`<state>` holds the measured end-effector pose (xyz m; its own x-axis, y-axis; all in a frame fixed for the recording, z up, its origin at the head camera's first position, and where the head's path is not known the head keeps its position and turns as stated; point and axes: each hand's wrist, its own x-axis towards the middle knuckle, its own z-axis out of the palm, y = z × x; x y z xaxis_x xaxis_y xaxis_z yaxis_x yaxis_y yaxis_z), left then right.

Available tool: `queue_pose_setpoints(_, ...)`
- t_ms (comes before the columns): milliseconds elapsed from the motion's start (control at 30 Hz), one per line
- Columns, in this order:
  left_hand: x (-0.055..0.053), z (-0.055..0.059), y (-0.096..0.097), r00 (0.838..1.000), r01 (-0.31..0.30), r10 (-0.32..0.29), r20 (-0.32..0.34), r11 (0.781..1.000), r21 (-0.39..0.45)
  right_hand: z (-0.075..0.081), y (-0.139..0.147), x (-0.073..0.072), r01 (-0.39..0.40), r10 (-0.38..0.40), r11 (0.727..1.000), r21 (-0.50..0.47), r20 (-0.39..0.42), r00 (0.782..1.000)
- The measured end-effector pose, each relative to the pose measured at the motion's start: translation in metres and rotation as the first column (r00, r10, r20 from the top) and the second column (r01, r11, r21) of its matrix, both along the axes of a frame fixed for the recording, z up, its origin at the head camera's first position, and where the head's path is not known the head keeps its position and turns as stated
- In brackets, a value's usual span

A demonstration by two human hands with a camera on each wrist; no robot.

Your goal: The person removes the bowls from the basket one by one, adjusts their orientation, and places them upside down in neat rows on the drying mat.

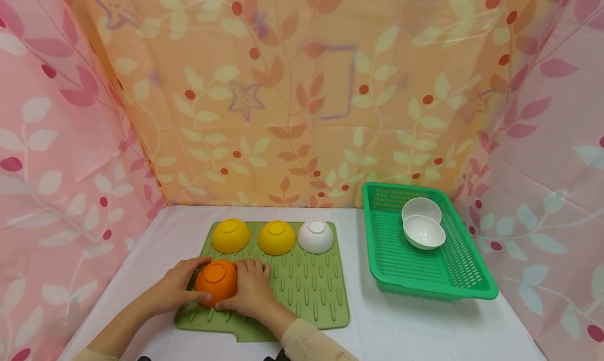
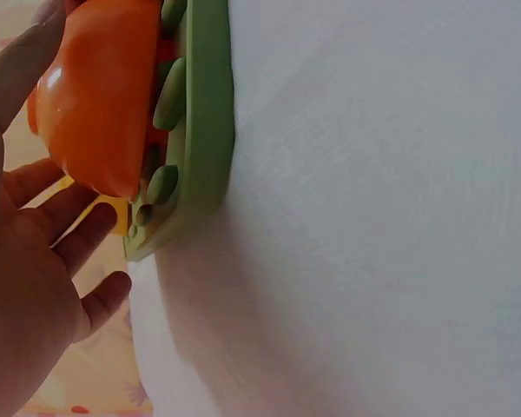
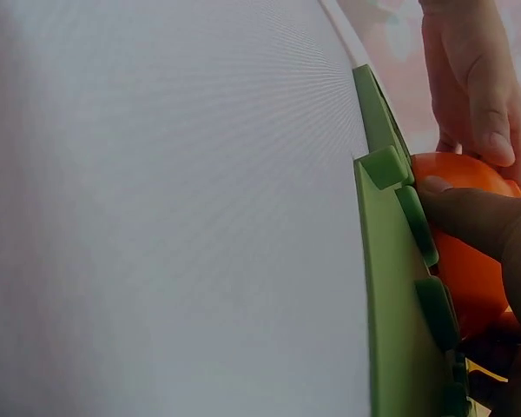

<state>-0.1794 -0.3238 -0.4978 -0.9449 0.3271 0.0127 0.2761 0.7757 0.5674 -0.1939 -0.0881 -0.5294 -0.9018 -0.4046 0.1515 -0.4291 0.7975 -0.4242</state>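
An orange bowl (image 1: 217, 284) lies upside down on the left front part of a green drying mat (image 1: 302, 303) with raised ridges. My left hand (image 1: 173, 288) holds the bowl's left side, thumb at the front and fingers toward the back. From the right, my right hand (image 1: 254, 290) grips the same bowl, its thumb low on the front near the rim. The left wrist view shows the orange bowl (image 2: 104, 95) rim-down on the ridges, the left hand's lower fingers spread beside it. In the right wrist view, the right thumb (image 3: 464, 213) presses against the bowl.
Along the mat's back row sit two upturned yellow bowls (image 1: 231, 236) (image 1: 276, 237) and an upturned white bowl (image 1: 315, 237). To the right, a green basket (image 1: 370, 240) contains two white bowls (image 1: 423, 233). Patterned curtains (image 1: 283, 98) enclose the white table (image 1: 358, 319) at the back and sides.
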Motion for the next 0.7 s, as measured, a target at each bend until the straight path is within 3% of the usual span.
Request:
queue_pose_setpoints(133,-0.0013,-0.0011,0.0017,0.999,0.02,-0.018,-0.033,0.998,0.058,-0.0014,0.0006,-0.0001,-0.003,0.003,1.0,0.002,-0.003,1.0)
queue_pose_setpoints(367,-0.0029,0.0029,0.0061,0.987,0.058,-0.041,-0.155,0.992,0.108,0.0014,-0.0005,0.0005,-0.009,0.009,1.0,0.01,-0.005,1.0)
queue_pose_setpoints(700,-0.0047,0.0052,0.0093,0.975,0.09,-0.075,-0.211,0.994,0.062,0.0043,0.0008,0.0023,-0.01,0.01,0.999,0.031,-0.01,1.0)
